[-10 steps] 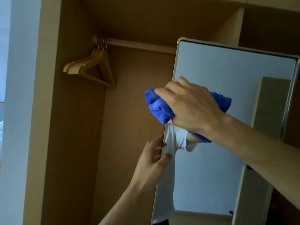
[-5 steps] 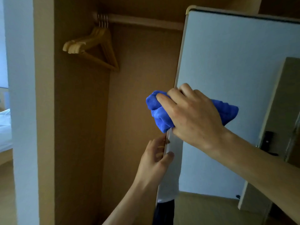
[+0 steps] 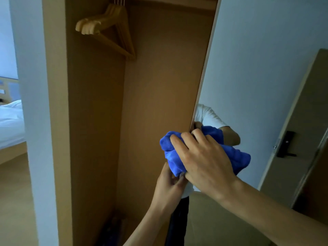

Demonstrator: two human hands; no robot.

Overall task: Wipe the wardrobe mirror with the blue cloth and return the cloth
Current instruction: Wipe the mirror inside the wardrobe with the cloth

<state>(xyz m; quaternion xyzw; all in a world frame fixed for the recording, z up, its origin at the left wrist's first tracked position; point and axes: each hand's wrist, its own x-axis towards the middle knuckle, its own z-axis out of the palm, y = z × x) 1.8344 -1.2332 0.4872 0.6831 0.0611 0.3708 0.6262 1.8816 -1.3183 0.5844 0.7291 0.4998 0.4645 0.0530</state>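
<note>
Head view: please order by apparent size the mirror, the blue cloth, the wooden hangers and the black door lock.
1. mirror
2. blue cloth and wooden hangers: about alike, cloth partly hidden, not ranked
3. black door lock

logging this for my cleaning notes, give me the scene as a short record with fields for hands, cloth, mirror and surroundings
right hand: holds the bunched blue cloth against the mirror at its left edge
left hand: grips the mirror's left edge just below the cloth
wardrobe: open, wooden hangers at top
in reflection: white sleeve, door with dark handle
stage: wiping, cloth not yet returned
</note>
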